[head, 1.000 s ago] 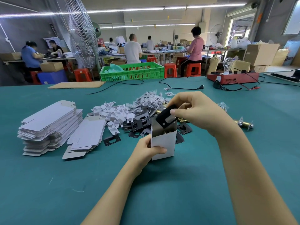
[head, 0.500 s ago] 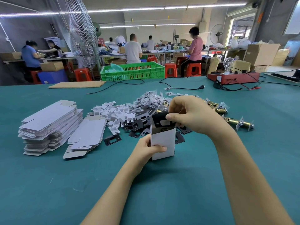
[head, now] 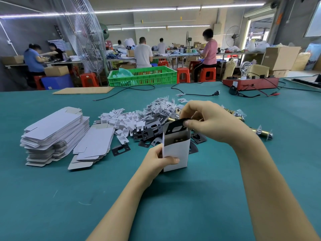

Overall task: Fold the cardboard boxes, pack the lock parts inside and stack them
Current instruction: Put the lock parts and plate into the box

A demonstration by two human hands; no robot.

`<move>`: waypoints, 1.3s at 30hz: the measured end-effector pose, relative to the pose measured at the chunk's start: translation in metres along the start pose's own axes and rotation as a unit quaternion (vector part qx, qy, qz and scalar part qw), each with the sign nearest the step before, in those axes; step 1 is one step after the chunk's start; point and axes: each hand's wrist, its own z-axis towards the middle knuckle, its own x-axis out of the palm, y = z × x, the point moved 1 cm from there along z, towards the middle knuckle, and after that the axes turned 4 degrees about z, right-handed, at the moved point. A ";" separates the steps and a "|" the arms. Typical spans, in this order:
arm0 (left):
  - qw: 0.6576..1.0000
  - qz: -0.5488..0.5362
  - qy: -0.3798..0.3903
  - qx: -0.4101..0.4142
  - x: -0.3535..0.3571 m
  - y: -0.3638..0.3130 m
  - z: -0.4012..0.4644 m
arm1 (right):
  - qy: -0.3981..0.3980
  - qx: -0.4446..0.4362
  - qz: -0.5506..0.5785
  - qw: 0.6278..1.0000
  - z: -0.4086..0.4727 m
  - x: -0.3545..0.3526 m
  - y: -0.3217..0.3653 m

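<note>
At the frame's centre, the left hand grips the lower left side of a white box standing upright on the green table, thumb curled across its front. The box's top is open; a brass part shows inside. The right hand, fingers curled, pinches a black plate and holds it in the box's mouth, the plate partly inside and its upper end above the rim. Just behind the box lies a heap of black plates, white plastic pieces and small clear bags. Brass latches lie at centre right. At centre left sits a stack of flat boxes, with a lower pile beside it. A green crate stands at the table's far edge, upper centre.
</note>
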 end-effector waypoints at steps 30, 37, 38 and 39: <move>1.000 -0.002 0.002 -0.011 0.000 0.002 0.001 | 0.039 0.002 -0.062 0.997 0.003 0.007 -0.003; 1.000 0.001 -0.003 -0.012 0.000 0.003 0.002 | 0.063 0.012 -0.061 0.996 0.006 0.014 -0.010; 1.000 0.002 -0.003 -0.012 0.000 0.003 0.002 | 0.068 0.015 -0.062 0.996 0.007 0.015 -0.011; 1.000 0.003 -0.004 -0.012 0.000 0.003 0.002 | 0.070 0.017 -0.062 0.995 0.007 0.016 -0.012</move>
